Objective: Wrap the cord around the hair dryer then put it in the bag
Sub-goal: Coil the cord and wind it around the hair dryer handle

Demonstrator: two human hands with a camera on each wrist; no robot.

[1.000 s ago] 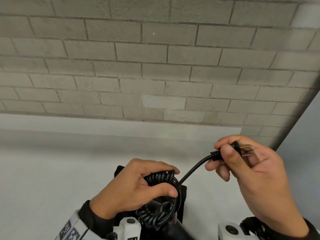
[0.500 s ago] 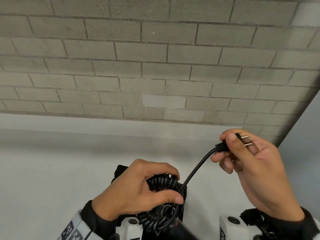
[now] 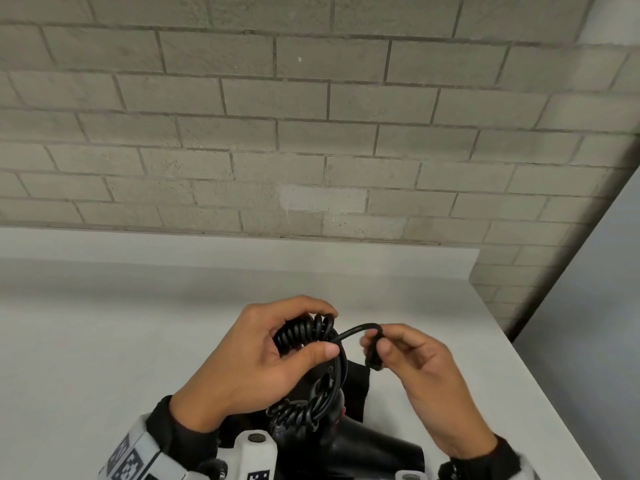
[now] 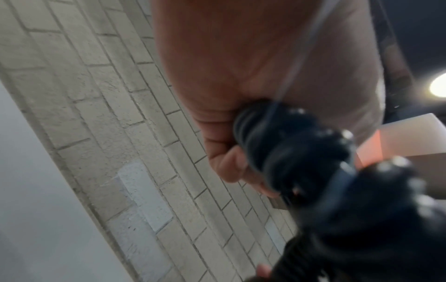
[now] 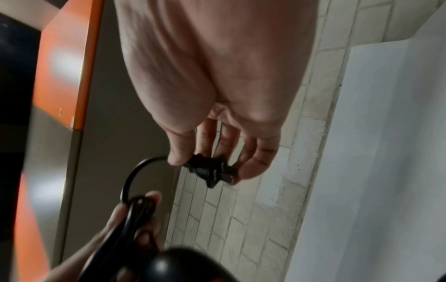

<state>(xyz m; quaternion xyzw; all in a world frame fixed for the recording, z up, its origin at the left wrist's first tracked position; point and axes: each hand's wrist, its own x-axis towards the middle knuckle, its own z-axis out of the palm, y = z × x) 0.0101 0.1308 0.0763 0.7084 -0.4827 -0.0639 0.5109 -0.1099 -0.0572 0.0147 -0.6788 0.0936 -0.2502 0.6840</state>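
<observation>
The left hand (image 3: 256, 358) is curled round the coiled cord (image 3: 304, 332), thumb and fingers clamping the gathered loops against the handle of the hair dryer (image 3: 367, 448). The right hand (image 3: 415, 368) pinches the plug (image 3: 373, 355) between thumb and fingertips, the remaining fingers loosely spread; a short straight length of cord arcs between the two hands. Both hands hover above the white table (image 3: 104, 341), near its front edge.

Handling, as a judgement: the coiled cord is springy and probably tends to unwind — it needs constant thumb pressure until the free end is tucked. The straight section near the plug looks stiffer and holds its arc. The plug is small, rigid and best gripped on its moulded body, clear of the prongs. The dryer body appears smooth, hard plastic, moderately light; the handle is the secure place to hold it.

Limits of view:
- The dryer is cut off by the lower edge of the head view; its nozzle is not visible.
- Dark fabric (image 3: 356, 386) lies under the hands — possibly the bag, though its opening cannot be made out.
- The left wrist view is blurred; only dark coils against the palm are legible.
- The number of wraps on the handle cannot be counted.
</observation>
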